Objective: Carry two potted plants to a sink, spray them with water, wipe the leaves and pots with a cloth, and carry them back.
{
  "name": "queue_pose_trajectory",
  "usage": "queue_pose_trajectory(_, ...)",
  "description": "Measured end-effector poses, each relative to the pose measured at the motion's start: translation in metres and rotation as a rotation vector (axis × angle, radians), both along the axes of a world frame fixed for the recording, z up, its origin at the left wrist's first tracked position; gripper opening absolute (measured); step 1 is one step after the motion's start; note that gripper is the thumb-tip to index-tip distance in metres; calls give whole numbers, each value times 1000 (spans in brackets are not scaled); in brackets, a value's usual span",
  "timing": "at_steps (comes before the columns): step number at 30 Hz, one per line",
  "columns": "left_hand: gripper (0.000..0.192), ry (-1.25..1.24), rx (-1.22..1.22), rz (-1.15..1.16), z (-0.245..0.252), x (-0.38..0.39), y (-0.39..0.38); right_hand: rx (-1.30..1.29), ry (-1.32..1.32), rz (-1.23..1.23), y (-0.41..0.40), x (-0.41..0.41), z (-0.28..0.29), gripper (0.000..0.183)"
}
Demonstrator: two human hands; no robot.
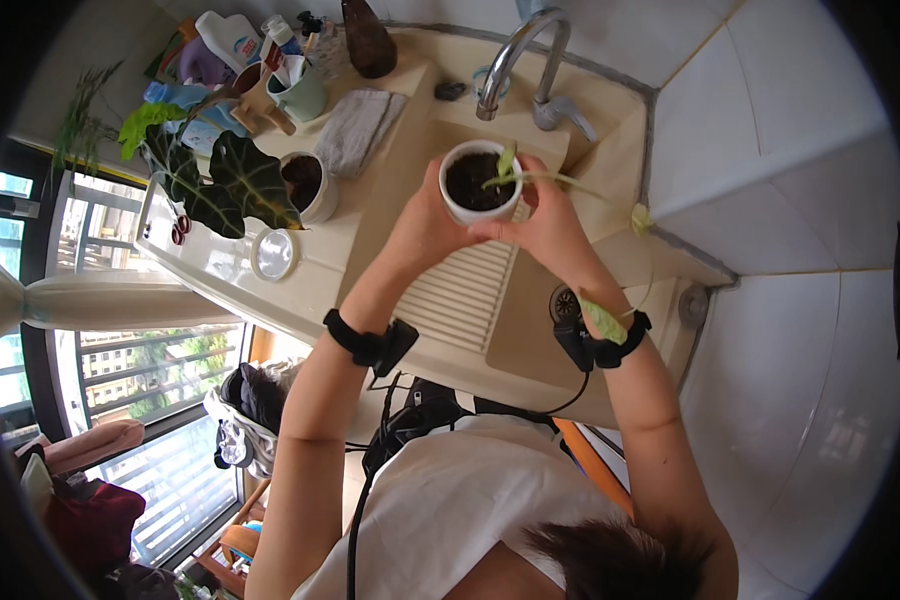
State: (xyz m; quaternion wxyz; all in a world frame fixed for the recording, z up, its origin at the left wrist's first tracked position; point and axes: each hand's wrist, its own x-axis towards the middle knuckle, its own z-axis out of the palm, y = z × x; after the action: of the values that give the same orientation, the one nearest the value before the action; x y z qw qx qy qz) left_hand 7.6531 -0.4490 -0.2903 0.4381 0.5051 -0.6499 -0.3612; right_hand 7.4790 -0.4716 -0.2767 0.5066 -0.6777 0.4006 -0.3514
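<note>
Both hands hold a small white plant pot (468,213) above the ribbed washboard of the sink. My left hand (436,225) grips its left side, and my right hand (549,217) wraps its right side, thumbs close together at the front. Dark soil (478,182) fills the pot. A trailing vine stem with pale green leaves grows from it; one leaf (605,321) rests on my right wrist by the black strap. To the left stands a second white pot (321,196) with soil, beside a dark-leaved plant (247,180).
A chrome faucet (526,56) arches behind the pot. A folded grey cloth (358,131), a green cup (300,96), a brown bottle (369,41) and detergent bottles stand on the left counter, with a round clear-centred lid (274,254) and red-handled scissors (181,229). A tiled wall (780,202) rises at right.
</note>
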Motion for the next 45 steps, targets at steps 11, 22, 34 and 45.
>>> queue_pose_trajectory(11,75,-12,109,-18,-32,2,40,16,-35,-50,43,7,-56,82)
queue_pose_trajectory(22,81,-275,94,164,-6,112,122,-88,-5,118,95,121,-27,77)
queue_pose_trajectory(34,83,-68,77,279,-18,265,125,-104,-188,171,85,287,-50,75)
queue_pose_trajectory(45,82,4,116,203,-41,300,108,-16,-129,194,77,314,-73,80)
